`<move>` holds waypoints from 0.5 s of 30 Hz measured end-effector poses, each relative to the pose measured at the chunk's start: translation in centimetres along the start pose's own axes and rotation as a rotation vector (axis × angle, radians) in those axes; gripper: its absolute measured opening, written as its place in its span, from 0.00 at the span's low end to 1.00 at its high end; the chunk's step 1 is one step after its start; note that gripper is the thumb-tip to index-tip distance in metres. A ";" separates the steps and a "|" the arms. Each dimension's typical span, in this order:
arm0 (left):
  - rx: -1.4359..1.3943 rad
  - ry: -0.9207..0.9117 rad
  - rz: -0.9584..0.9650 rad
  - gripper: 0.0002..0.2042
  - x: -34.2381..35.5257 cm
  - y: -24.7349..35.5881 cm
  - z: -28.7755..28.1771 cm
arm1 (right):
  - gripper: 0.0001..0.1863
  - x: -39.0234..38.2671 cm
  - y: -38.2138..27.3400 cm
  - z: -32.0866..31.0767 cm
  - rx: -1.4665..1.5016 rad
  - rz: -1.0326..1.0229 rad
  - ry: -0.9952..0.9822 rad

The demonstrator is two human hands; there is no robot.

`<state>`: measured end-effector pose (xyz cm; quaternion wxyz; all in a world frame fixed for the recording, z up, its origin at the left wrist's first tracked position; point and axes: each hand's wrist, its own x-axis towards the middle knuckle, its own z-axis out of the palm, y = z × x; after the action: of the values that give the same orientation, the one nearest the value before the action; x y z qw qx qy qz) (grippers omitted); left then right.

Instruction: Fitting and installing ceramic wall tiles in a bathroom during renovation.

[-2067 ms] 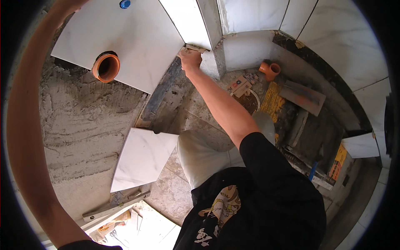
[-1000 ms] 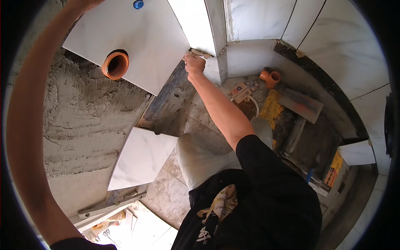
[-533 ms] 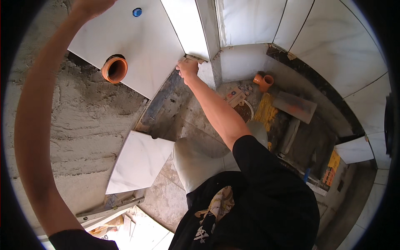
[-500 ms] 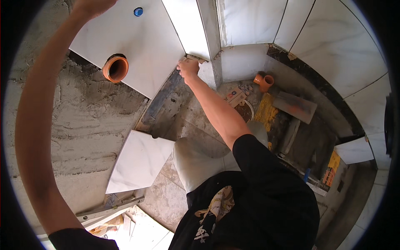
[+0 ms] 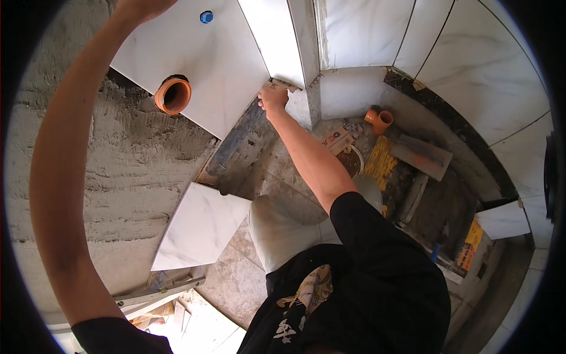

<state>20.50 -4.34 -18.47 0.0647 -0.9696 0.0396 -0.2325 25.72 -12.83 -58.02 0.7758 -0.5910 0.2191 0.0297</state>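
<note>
A large white marbled tile (image 5: 200, 65) is on the left wall, with an orange pipe end (image 5: 173, 95) at its cut lower edge and a blue round fitting (image 5: 206, 17) above. My left hand (image 5: 144, 7) reaches to the tile's upper left; its fingers are mostly out of frame. My right hand (image 5: 273, 101) is closed at the tile's lower corner, beside the white corner column (image 5: 273, 38) and above a dark strip (image 5: 237, 140); what its fingers hold, if anything, is hidden. Grey ridged mortar (image 5: 124, 177) covers the wall below the tile.
A loose marbled tile (image 5: 197, 227) leans low on the left above a long level (image 5: 139, 300). An orange pipe fitting (image 5: 379, 120), a steel trowel (image 5: 421, 156) and a yellow stained board (image 5: 380, 162) lie at right. Tiled wall (image 5: 475, 71) rises behind; my knees are below.
The view has shifted slightly, so the tile and pipe appear a little right. My left hand has shifted right relative to the frame; my right hand stays at the tile's corner.
</note>
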 end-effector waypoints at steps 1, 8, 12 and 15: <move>0.001 -0.003 0.003 0.08 0.2 0.1 0.1 | 0.08 0.0 0.1 -0.1 0.022 -0.032 0.012; 0.003 0.011 0.069 0.09 1.4 -1.7 -0.2 | 0.09 -0.7 -0.4 0.5 0.047 -0.010 -0.034; 0.171 -0.038 0.090 0.08 0.3 -1.3 -1.2 | 0.09 -1.0 -0.1 0.7 0.082 0.047 -0.073; 0.143 0.142 0.075 0.08 -2.0 0.0 -1.1 | 0.08 -0.9 0.1 0.0 0.074 0.077 -0.093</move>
<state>18.21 -4.26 -18.39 0.1395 -0.9415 0.0638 -0.3002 24.87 -12.65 -57.81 0.8045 -0.5512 0.2065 0.0788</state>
